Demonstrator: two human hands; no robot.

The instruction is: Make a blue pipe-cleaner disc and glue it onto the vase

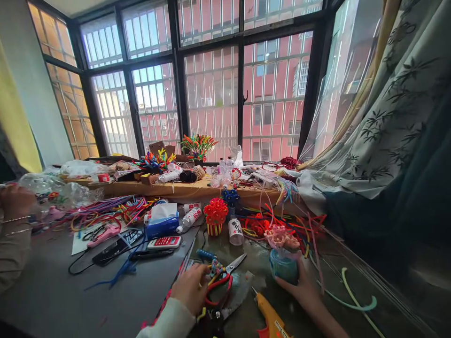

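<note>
My right hand point(303, 286) is wrapped round a light-blue pot point(283, 266) with pink fuzzy pipe-cleaner flowers point(282, 237) on top. My left hand point(192, 286) has its fingers curled together. Close against its fingertips is a small multicoloured fuzzy piece point(215, 267) with a yellow stem by it; whatever the fingers pinch is mostly hidden. Red-handled scissors point(220, 287) lie just right of my left hand, blades pointing away. Between my hands, nearer to me, a yellow glue gun point(270, 314) rests on the table, and black-handled pliers or cutters point(216, 319) lie beside it.
A red flower pot point(214, 217) and a clear bottle point(235, 231) stand ahead. Tissue box point(162, 224), calculator point(164, 242) and pink glue gun point(104, 234) lie left. Pipe cleaners point(257, 225) are heaped behind. Another person's arm point(14, 234) is at far left. A cluttered ledge point(176, 189) runs under the windows.
</note>
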